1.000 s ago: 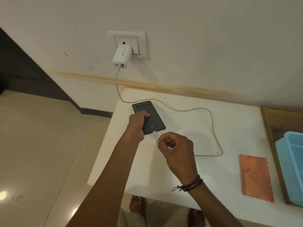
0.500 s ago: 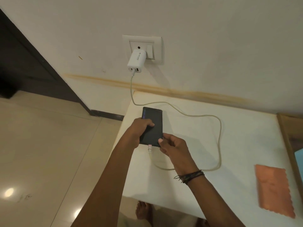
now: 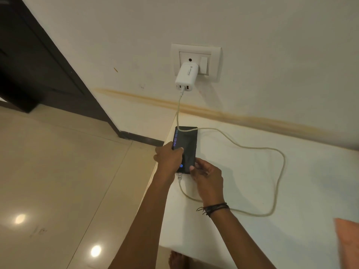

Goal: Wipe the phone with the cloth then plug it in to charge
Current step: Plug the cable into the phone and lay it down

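Both arms reach forward. The left hand (image 3: 168, 162) grips the phone (image 3: 188, 144) by its left edge, thumb across the lit screen. The right hand (image 3: 208, 178) pinches its near right corner. The charging cable (image 3: 179, 176) meets the phone's near end between the hands. The orange cloth (image 3: 347, 236) lies well right of the right hand.

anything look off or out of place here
A brownish stain streaks along the wall just above the table. The phone is close to the table's left edge, and the cable drapes across its top end. Nothing looks spilled or broken.
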